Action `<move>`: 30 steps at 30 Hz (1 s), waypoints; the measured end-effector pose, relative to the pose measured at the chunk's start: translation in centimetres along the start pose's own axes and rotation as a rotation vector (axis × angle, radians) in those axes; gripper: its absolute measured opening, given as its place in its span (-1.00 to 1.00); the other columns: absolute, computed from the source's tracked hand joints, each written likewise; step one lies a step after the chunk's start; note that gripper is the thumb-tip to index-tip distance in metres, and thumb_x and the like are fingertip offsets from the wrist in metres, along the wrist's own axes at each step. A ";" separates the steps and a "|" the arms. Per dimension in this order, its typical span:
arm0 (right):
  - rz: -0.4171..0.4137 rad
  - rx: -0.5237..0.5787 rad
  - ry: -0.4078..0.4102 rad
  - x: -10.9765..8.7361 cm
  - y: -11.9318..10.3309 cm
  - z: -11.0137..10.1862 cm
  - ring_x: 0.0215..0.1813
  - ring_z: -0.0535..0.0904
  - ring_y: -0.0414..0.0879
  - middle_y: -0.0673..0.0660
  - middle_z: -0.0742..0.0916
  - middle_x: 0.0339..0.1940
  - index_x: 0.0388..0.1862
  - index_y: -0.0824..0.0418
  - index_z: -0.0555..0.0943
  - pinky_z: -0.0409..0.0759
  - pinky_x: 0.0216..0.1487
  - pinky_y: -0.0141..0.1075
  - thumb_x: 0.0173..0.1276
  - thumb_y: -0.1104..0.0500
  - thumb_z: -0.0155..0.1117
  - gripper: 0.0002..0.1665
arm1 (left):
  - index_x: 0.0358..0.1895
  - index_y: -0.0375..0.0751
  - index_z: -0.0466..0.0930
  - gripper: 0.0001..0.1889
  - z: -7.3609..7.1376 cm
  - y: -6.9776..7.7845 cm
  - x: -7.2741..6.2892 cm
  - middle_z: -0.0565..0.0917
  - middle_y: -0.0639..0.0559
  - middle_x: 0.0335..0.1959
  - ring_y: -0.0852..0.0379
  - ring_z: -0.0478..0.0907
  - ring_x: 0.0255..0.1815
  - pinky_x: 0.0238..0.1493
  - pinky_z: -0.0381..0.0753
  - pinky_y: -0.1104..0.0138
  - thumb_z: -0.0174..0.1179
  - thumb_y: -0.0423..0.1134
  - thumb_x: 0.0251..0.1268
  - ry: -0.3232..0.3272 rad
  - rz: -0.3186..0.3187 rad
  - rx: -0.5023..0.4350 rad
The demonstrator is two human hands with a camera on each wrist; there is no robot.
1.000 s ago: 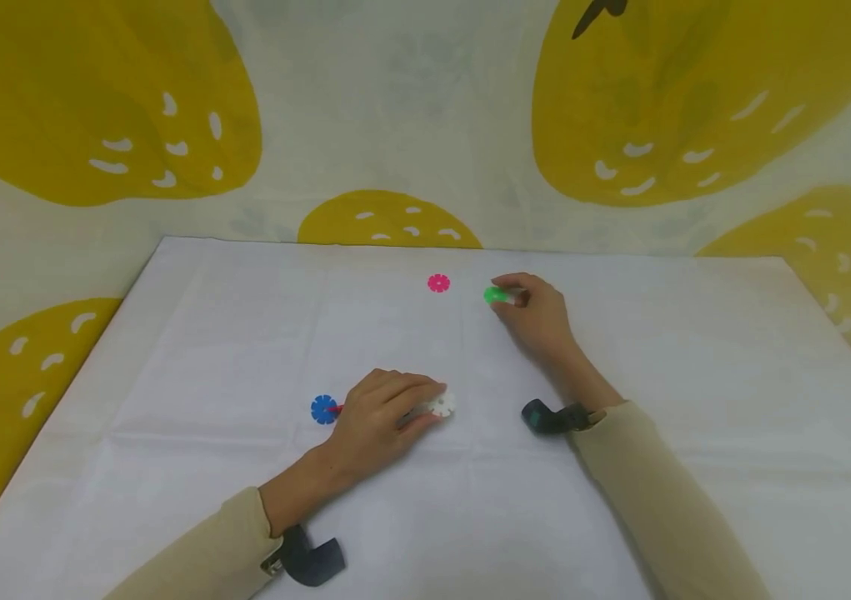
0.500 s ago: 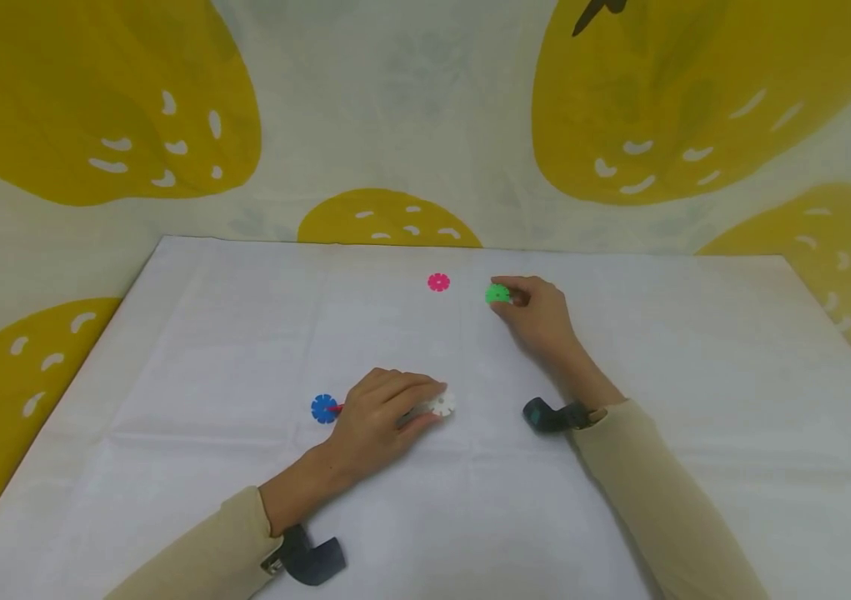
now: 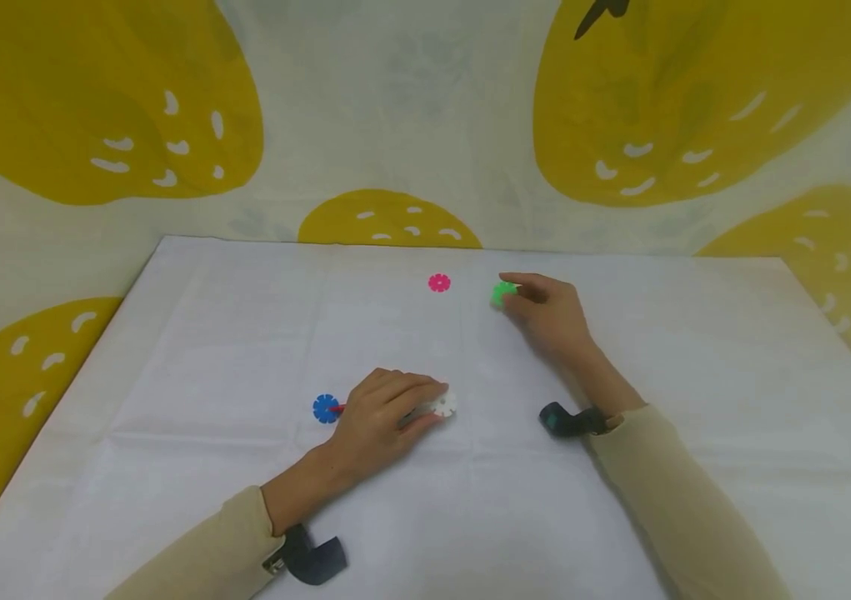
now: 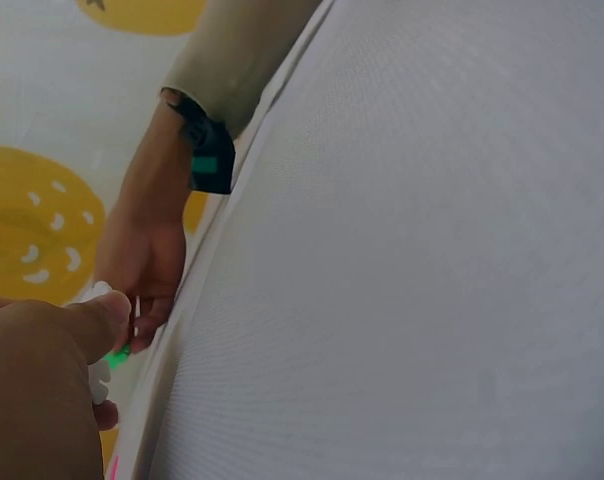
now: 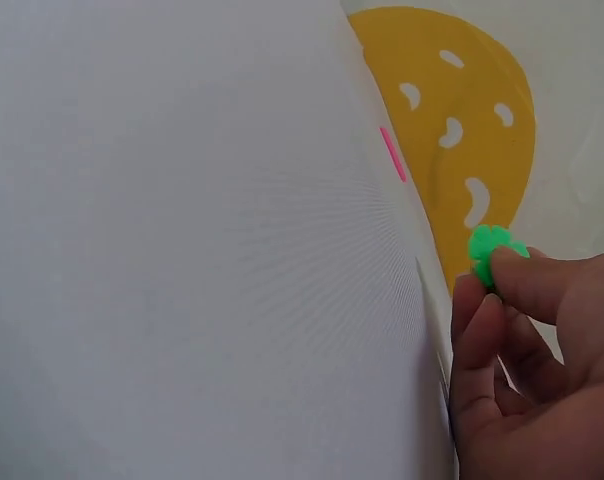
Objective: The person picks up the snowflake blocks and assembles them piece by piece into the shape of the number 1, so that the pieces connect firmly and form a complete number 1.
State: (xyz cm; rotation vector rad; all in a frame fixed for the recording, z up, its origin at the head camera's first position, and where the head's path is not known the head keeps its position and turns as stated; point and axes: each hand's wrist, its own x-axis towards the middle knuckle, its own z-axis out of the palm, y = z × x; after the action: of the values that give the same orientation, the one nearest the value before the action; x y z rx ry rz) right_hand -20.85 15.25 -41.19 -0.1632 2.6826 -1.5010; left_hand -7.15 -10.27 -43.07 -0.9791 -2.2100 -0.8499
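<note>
My left hand [image 3: 372,421] pinches a white notched snowflake disc [image 3: 447,406] between thumb and fingers near the table's middle. Past the other side of that hand shows a blue snowflake disc [image 3: 324,409] with a red piece [image 3: 338,408] at it. The hand covers whatever lies between red and white. Farther back, my right hand [image 3: 551,321] holds a green snowflake disc [image 3: 503,293]; in the right wrist view the thumb presses on the green disc [image 5: 489,243]. A pink snowflake disc [image 3: 439,282] lies flat to the left of the right hand.
A white cloth covers the table [image 3: 207,350]. Its back edge meets a hanging cloth [image 3: 395,108] printed with big yellow shapes. Dark wrist cameras sit on the left wrist [image 3: 312,560] and the right wrist [image 3: 568,419].
My right hand has shifted a little to the right with the green disc, and its thumb now covers more of the disc. The left hand and the pink disc stay where they were.
</note>
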 end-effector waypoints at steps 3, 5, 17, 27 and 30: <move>0.008 0.001 -0.006 -0.5 -0.2 -0.4 -0.02 0.52 -0.07 0.06 0.67 -0.02 0.14 -0.02 0.64 0.48 0.01 -0.22 0.32 0.09 0.30 -0.61 | -0.03 -0.17 0.68 -0.60 0.0 0.0 0.0 0.69 0.05 -0.13 0.18 0.62 -0.16 -0.12 0.52 0.33 0.47 -0.23 0.00 0.002 0.004 -0.003; 0.015 0.011 -0.021 -0.9 -0.4 -0.5 -0.06 0.57 -0.08 0.06 0.69 -0.06 0.13 -0.03 0.64 0.53 -0.06 -0.27 0.31 0.07 0.33 -0.60 | -0.03 -0.18 0.68 -0.61 0.0 0.0 0.0 0.69 0.05 -0.14 0.18 0.63 -0.17 -0.13 0.52 0.33 0.46 -0.23 0.00 0.003 0.005 -0.003; -0.018 0.036 -0.087 -3.9 -2.6 -0.8 -0.10 0.62 -0.16 0.00 0.73 -0.16 0.08 -0.08 0.67 0.55 -0.15 -0.39 0.20 -0.04 0.42 -0.57 | -0.03 -0.17 0.68 -0.60 -0.2 0.1 0.2 0.70 0.04 -0.14 0.17 0.62 -0.15 -0.10 0.53 0.32 0.47 -0.23 -0.01 -0.012 -0.015 0.004; -0.042 0.026 -0.137 -6.4 -3.0 -0.4 -0.17 0.63 -0.13 0.04 0.71 -0.20 0.11 -0.01 0.65 0.54 -0.23 -0.41 0.20 -0.06 0.41 -0.52 | -0.02 -0.16 0.68 -0.61 -0.3 0.1 0.2 0.69 0.05 -0.13 0.18 0.62 -0.12 -0.09 0.52 0.32 0.46 -0.21 0.01 -0.014 -0.023 -0.002; -0.034 0.048 -0.144 -7.1 -3.1 -0.2 -0.20 0.64 -0.13 0.04 0.71 -0.23 0.09 -0.01 0.66 0.56 -0.23 -0.40 0.19 -0.06 0.43 -0.53 | -0.02 -0.16 0.68 -0.61 -0.4 0.1 0.2 0.70 0.05 -0.13 0.18 0.62 -0.12 -0.10 0.53 0.32 0.46 -0.21 0.02 -0.012 -0.025 -0.003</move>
State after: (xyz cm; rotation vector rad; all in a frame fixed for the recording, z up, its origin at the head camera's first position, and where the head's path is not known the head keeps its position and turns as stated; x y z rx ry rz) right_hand -13.59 14.65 -38.41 -0.3031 2.5427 -1.4992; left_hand -7.07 -10.38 -42.68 -0.9619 -2.2359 -0.8605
